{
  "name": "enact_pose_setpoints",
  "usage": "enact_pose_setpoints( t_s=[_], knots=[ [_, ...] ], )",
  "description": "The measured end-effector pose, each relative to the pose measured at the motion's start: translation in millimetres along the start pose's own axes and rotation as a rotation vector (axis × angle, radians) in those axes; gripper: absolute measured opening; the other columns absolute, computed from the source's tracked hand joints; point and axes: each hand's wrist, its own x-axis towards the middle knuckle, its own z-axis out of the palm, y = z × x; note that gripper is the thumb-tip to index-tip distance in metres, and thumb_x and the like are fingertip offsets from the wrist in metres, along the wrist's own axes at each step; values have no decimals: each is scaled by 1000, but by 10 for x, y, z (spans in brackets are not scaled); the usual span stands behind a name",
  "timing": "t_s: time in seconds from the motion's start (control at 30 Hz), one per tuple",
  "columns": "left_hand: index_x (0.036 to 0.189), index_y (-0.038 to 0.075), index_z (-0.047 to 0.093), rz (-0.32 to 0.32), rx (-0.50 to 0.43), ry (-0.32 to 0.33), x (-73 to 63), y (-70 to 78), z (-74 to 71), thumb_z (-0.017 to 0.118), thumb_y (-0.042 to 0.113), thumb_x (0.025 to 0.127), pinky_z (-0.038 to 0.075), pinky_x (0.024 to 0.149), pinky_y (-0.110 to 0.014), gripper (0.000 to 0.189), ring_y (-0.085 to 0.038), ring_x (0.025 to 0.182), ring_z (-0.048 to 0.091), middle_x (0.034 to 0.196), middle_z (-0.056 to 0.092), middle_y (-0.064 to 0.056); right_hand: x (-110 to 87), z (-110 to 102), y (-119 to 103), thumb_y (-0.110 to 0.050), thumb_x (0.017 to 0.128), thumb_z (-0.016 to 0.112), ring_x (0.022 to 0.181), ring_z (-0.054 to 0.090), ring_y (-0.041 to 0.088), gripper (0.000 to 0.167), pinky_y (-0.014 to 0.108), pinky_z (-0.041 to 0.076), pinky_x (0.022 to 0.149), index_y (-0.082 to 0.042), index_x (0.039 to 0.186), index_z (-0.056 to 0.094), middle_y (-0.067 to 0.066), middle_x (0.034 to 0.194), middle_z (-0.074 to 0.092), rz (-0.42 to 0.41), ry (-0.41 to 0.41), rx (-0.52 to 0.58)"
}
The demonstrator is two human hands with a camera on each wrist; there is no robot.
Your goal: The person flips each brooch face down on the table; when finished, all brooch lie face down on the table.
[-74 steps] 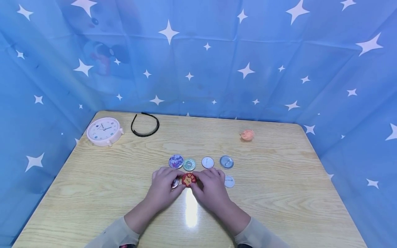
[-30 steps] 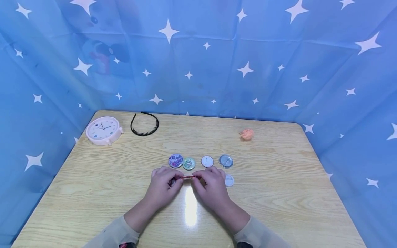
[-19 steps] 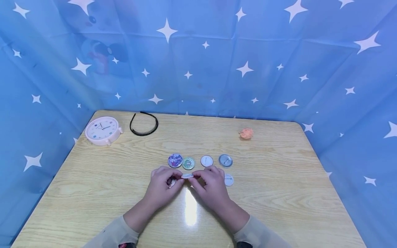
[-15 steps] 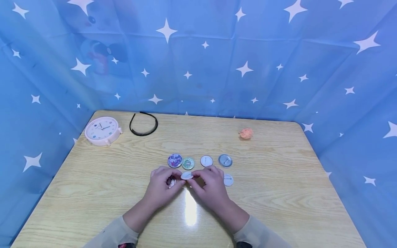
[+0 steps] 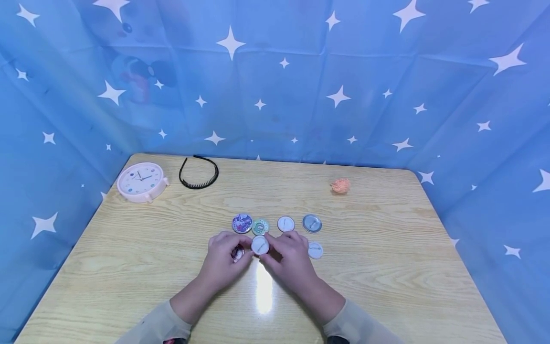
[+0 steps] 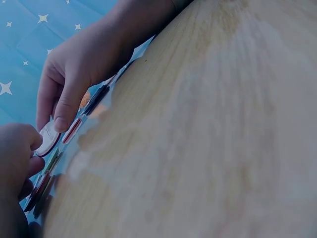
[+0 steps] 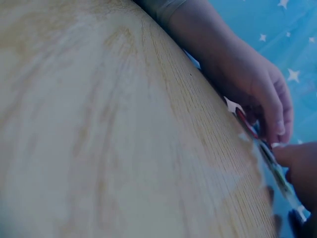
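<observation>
Between my two hands a round pin badge (image 5: 259, 245) is held up, its white back with the metal pin facing the head camera. My left hand (image 5: 225, 258) pinches its left edge between thumb and finger. On the opposite edge, my right hand (image 5: 290, 255) pinches it the same way. A dark-and-white badge (image 5: 237, 253) lies partly hidden under my left hand. Just beyond are a purple badge (image 5: 242, 223) and a green badge (image 5: 260, 227), both picture side up. The left wrist view shows the held badge (image 6: 48, 139) tilted above the table.
Three more badges lie back side up: a white one (image 5: 285, 223), a silver one (image 5: 312, 223), and another white one (image 5: 315, 250) beside my right hand. Farther back are a pink clock (image 5: 142, 182), a black toothed headband (image 5: 199, 185) and a peach-coloured tuft (image 5: 341, 186).
The held badge has been flipped over between my hands: its red and yellow front showed earlier, then its edge, and now its white back. My hands have stayed nearly in place.
</observation>
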Motion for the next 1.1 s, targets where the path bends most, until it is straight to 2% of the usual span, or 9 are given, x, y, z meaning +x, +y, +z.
enact_pose_setpoints(
  t_s=[0.13, 0.3, 0.47, 0.77, 0.93, 1.1],
  knots=[
    [104, 17, 80, 3, 13, -7, -1, 6, -3, 88, 17, 82, 37, 96, -48, 23, -15, 102, 62, 101, 78, 11, -4, -2, -3, -29, 78, 96, 95, 60, 19, 52, 48, 39, 89, -12, 125, 80, -6, 86, 73, 0, -14, -17],
    [103, 18, 80, 35, 62, -29, 6, -2, 3, 87, 19, 82, 37, 95, -48, 22, -15, 102, 62, 102, 78, 14, -2, 2, -8, -30, 78, 95, 92, 56, 16, 45, 46, 37, 87, -17, 118, 82, -9, 79, 67, 26, -39, -44],
    [105, 19, 80, 69, 109, -53, 0, -8, 9, 87, 21, 82, 35, 94, -48, 24, -17, 105, 62, 105, 77, 13, 6, -2, -26, -33, 80, 93, 95, 56, 18, 38, 47, 37, 87, -18, 113, 81, -9, 83, 68, 68, -72, -75],
    [110, 17, 78, 69, 139, -98, -5, 24, -15, 86, 23, 84, 36, 94, -49, 28, -20, 109, 61, 107, 77, 10, -1, -24, -54, -41, 86, 85, 103, 52, 21, 35, 48, 35, 91, -21, 114, 80, -8, 91, 63, 156, -177, -151],
    [112, 19, 78, 86, 144, -94, 9, 2, -11, 83, 25, 86, 36, 96, -48, 27, -18, 109, 61, 109, 76, 11, 24, -23, -52, -39, 89, 79, 103, 52, 24, 31, 52, 33, 95, -18, 112, 79, -5, 96, 64, 101, -133, -149],
    [111, 18, 77, 142, 135, -26, 39, -46, 13, 79, 21, 88, 38, 95, -48, 24, -19, 108, 60, 106, 74, 10, 55, -7, -36, -38, 89, 74, 106, 54, 27, 30, 54, 33, 97, -17, 110, 78, -2, 105, 66, 36, -81, -167]
  ],
)
